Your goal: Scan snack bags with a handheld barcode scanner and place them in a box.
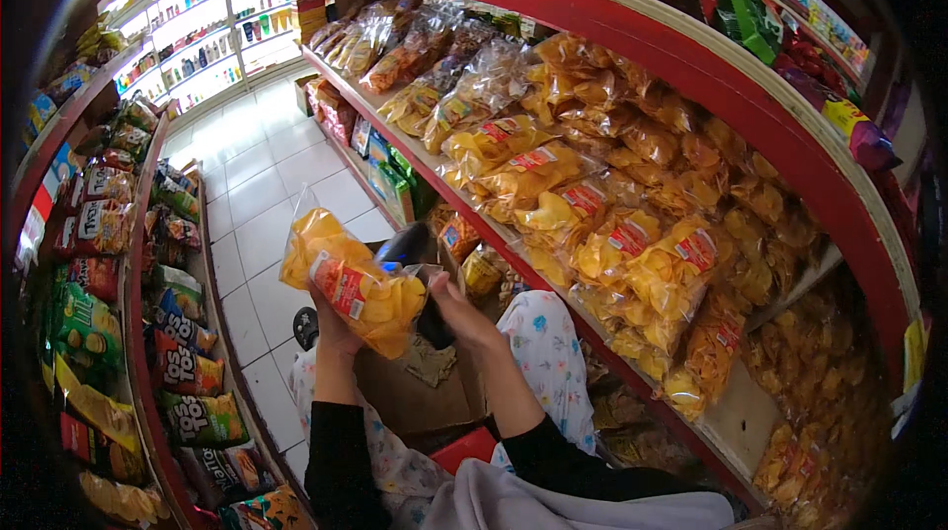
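Note:
A clear plastic bag of yellow chips (378,300) with a red and white label is held up in front of me. My left hand (335,322) grips its underside and left part. At the bag's right end, my right hand (463,315) is closed around a black handheld device (433,319), whose dark rounded head rises behind the bag. The device's exact kind cannot be told. Below both hands, an open cardboard box (422,404) stands between my knees with a crumpled bag (431,361) inside.
On my right, a wooden shelf with a red edge (592,341) bears many chip bags (629,237). A higher red-edged shelf (666,19) curves above it. Snack packets (189,367) fill the rack on my left. A white tiled floor (270,193) leads to lit shelves (192,33).

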Motion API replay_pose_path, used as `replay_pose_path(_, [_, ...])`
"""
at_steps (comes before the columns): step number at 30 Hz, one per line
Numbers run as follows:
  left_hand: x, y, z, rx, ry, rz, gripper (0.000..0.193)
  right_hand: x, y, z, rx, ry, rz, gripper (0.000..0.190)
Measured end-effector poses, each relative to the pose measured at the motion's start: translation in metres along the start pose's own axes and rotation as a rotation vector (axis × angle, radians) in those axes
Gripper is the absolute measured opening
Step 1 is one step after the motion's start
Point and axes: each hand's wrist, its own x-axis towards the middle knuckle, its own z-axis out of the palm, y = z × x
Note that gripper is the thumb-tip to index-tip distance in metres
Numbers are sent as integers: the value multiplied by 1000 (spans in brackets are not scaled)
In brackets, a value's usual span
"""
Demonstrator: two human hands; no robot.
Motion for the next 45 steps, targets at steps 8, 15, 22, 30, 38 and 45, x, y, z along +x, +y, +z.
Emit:
replay_pose_path(8, [0, 4, 9, -66, -41, 162, 69, 0, 8, 27, 1, 38, -102, 89])
replay_pose_path(15, [6, -10, 2, -55, -16, 81, 81, -5, -21, 43, -120, 104, -219, 70])
replay_pose_path(22, [7, -22, 4, 42, -12, -8, 84, -12, -40, 27, -629, 425, -305, 50])
replay_pose_path(30, [7, -25, 2, 208, -35, -32, 104, -20, -67, 17, 53, 441, -450, 34])
replay_pose_path(38, [1, -13, 15, 283, -209, -105, 105, -34, -98, -24, 288, 975, -879, 31])
replay_pose_path(45, [2, -17, 14, 296, -194, -126, 102, -33, -98, -34, 291, 1104, -611, 49])
